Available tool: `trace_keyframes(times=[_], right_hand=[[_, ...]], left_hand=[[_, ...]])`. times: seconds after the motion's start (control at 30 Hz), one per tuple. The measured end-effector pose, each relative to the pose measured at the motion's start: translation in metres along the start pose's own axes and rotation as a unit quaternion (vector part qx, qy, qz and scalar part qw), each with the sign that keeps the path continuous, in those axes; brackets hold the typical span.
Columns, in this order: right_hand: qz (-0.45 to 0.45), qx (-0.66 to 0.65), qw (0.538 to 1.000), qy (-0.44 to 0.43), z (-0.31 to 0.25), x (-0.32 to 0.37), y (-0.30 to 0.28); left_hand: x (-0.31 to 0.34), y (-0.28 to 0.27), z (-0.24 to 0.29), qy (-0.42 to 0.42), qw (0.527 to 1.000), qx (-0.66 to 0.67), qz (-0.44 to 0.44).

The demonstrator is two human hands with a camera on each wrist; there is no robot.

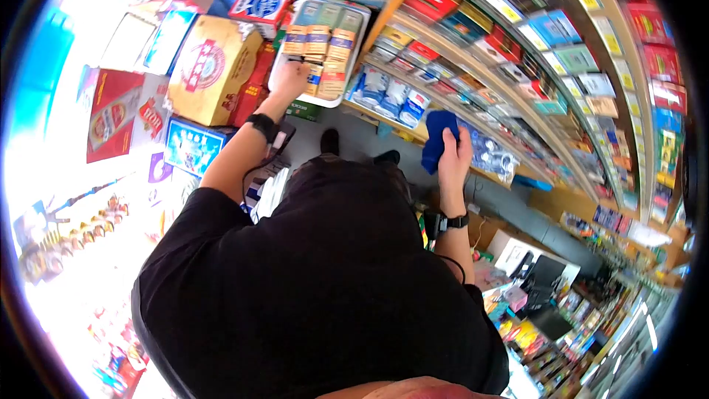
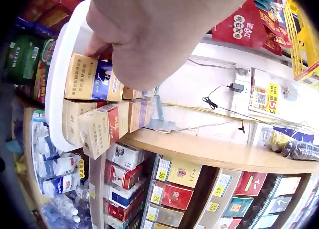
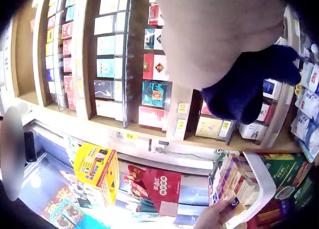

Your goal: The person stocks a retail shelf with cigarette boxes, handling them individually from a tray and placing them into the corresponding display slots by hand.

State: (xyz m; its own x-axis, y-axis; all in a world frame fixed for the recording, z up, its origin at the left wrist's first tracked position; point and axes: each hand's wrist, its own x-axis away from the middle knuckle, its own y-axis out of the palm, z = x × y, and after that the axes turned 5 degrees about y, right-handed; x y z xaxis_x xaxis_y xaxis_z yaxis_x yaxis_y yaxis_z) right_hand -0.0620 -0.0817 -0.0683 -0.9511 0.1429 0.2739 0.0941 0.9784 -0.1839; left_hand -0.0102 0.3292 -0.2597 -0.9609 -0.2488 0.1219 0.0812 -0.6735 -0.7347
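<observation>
My left hand (image 1: pixel 291 80) reaches into a white plastic bin (image 1: pixel 356 38) holding rows of cigarette packs (image 1: pixel 343 43). Seen from the left wrist, its curled fingers grip the end of a tan and blue cigarette pack (image 2: pixel 82 79) beside the bin wall; the thumb is hidden. Another tan pack (image 2: pixel 94 131) stands tilted at the bin's edge. Held out by the shelves, my right hand (image 1: pixel 455 154) grips a bunched dark blue cloth (image 1: pixel 441 133), fuzzy in the right wrist view, with the thumb across its side.
Wooden shelves (image 1: pixel 473 38) full of cigarette packs with price tags rise along the right. Cartons, among them a yellow-brown box (image 1: pixel 210 66) and a red and white box (image 1: pixel 122 114), stack up at the left. A power adapter (image 2: pixel 238 88) with a thin cable hangs by the counter wall.
</observation>
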Motion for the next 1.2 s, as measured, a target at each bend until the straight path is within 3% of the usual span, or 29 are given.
trace_keyframes(times=[0.03,0.07,0.1,0.13,0.2,0.23,0.27,0.4,0.53,0.6,0.7,0.8,0.87,0.93,1.03,1.1,1.13,1.2], right_hand=[[0.025,-0.010,0.998,-0.061,0.010,-0.005,-0.001],[0.014,-0.145,0.989,0.029,0.014,-0.009,-0.002],[0.045,-0.192,0.978,0.069,-0.004,-0.001,0.006],[0.073,-0.240,0.962,0.105,-0.023,0.004,0.011],[0.017,-0.303,0.944,0.128,-0.007,-0.005,-0.005],[-0.046,-0.340,0.933,0.113,0.005,-0.012,-0.014],[-0.033,-0.347,0.931,0.109,0.006,-0.013,-0.016],[-0.048,-0.328,0.943,0.030,0.019,-0.018,-0.017],[-0.024,-0.364,0.930,0.039,0.009,-0.011,-0.027],[-0.030,-0.437,0.897,0.069,0.004,-0.005,-0.037],[-0.039,-0.425,0.902,0.066,-0.006,0.006,-0.057],[-0.029,-0.431,0.901,0.041,-0.017,0.017,-0.071],[-0.014,-0.401,0.916,0.012,-0.004,0.018,-0.084],[-0.001,-0.370,0.929,-0.016,0.000,0.018,-0.096],[0.062,-0.277,0.957,-0.061,-0.002,0.020,-0.118],[0.075,-0.121,0.988,-0.053,-0.007,0.024,-0.138],[0.080,-0.125,0.987,-0.054,-0.004,0.024,-0.146],[0.103,-0.152,0.981,0.065,0.001,0.020,-0.161]], left_hand=[[0.006,-0.014,0.021,-0.007,1.000,0.008,0.017],[0.017,-0.033,0.046,-0.012,0.999,0.016,0.032],[0.020,-0.035,0.049,0.027,0.997,0.035,0.069],[0.019,-0.039,0.051,0.066,0.990,0.055,0.108],[0.025,-0.055,0.081,0.136,0.977,0.089,0.137],[0.030,-0.067,0.101,0.143,0.977,0.099,0.119],[0.036,-0.075,0.123,0.120,0.979,0.145,0.078],[0.036,-0.064,0.169,0.208,0.934,0.275,-0.092],[0.044,-0.030,0.223,0.221,0.883,0.338,-0.238],[0.041,-0.010,0.245,0.239,0.855,0.352,-0.295],[0.048,0.014,0.286,0.208,0.797,0.402,-0.400],[0.056,0.034,0.323,0.206,0.764,0.423,-0.441],[0.060,0.049,0.340,0.207,0.765,0.411,-0.451],[0.062,0.059,0.363,0.264,0.768,0.347,-0.469],[0.064,0.067,0.383,0.261,0.759,0.333,-0.495],[0.060,0.075,0.395,0.250,0.750,0.318,-0.523],[0.057,0.078,0.400,0.273,0.758,0.296,-0.512],[0.054,0.083,0.412,0.320,0.772,0.251,-0.488]])
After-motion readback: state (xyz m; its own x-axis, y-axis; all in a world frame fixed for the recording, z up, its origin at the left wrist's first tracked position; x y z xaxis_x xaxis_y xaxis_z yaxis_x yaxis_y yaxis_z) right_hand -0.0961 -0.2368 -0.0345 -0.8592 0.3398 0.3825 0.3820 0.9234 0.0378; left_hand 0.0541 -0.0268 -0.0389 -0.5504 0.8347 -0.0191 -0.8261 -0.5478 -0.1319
